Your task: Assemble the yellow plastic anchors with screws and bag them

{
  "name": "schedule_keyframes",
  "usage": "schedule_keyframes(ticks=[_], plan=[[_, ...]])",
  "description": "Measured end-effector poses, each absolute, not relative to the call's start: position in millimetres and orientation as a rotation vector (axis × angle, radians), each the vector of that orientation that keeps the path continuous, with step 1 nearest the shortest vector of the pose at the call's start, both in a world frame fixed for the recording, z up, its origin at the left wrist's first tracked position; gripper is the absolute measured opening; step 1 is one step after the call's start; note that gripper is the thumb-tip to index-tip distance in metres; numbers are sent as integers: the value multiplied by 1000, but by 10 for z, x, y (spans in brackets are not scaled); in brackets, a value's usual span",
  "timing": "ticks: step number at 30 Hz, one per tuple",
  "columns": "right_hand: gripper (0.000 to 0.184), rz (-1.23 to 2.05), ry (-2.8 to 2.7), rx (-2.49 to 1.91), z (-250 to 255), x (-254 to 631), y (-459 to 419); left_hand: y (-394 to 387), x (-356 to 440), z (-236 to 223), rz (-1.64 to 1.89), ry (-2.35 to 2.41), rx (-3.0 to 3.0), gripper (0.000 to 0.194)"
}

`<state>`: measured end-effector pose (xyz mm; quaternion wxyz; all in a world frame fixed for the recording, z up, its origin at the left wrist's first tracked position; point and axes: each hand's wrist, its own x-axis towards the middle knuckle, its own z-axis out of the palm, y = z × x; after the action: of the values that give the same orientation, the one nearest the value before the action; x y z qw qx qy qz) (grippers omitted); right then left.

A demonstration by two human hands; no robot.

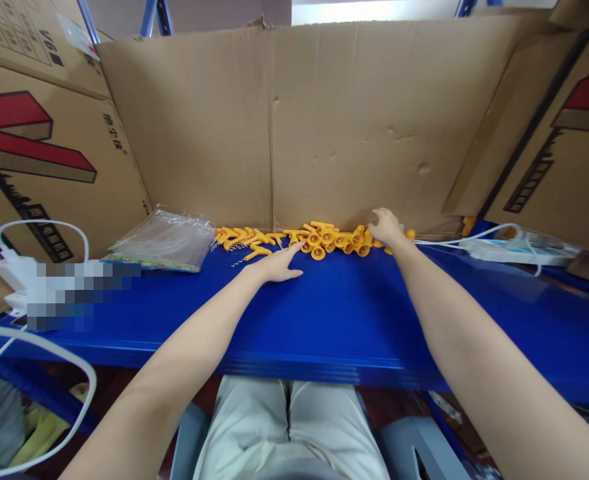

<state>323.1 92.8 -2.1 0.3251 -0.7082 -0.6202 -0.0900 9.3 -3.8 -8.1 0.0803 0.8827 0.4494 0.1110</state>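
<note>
Yellow corkscrews (247, 238) with T-shaped handles and metal spirals lie in a loose heap along the back of the blue shelf. To their right is a pile of yellow bell-shaped pieces (327, 238) with round hollow ends facing me. My left hand (277, 265) is open, palm down, thumb spread, with its fingertips at the front left of the bell-shaped pieces. At the right end of the pile, my right hand (387, 227) is bent over the pieces with loosely curved fingers. Its fingertips are partly hidden, and nothing shows in its grasp.
A cardboard panel (354, 127) stands behind the pile, with printed boxes (44, 153) at the left. Clear plastic bags (161, 240) lie left of the corkscrews. A white power strip (514, 251) and cables are at the right; a charger (17, 272) is at the left.
</note>
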Motion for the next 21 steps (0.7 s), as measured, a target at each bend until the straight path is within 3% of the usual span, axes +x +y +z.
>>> schedule_keyframes(ticks=[8, 15, 21], plan=[[38, -212, -1730, -2040, -397, 3415, 863, -16, 90, -99, 327, 1354, 2638, 78], [54, -337, -1665, -2012, -417, 3421, 834, 27, 78, -142, 336, 1328, 2665, 77], [45, -393, -1577, -2104, -388, 3426, 725, -4, 74, -59, 265, 1463, 2743, 65]])
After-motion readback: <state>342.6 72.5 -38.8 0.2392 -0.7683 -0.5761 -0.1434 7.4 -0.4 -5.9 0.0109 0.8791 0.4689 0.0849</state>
